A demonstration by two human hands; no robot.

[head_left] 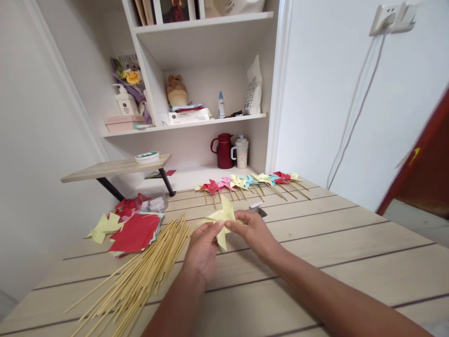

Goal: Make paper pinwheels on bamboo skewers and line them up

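Between my two hands is a pale yellow paper pinwheel (226, 208), its folded blades pointing outward. My left hand (204, 247) pinches it from the left, thumb near its centre. From the right, my right hand (253, 232) grips it as well, thumb close to the other thumb. The fingers behind the paper are partly hidden. Left of my hands lies a loose bundle of thin wooden sticks (150, 267). Past the sticks rests a stack of square paper sheets (135, 233), red on top, with a yellow folded pinwheel (104, 227) beside it.
Finished pinwheels on sticks (238, 183) line the table's back edge. A small tape dispenser-like object (258, 209) sits behind my right hand. At back left are a clear container (154, 204) and a small raised shelf (115, 168). A red jug (224, 152) and a cup (242, 153) stand behind.
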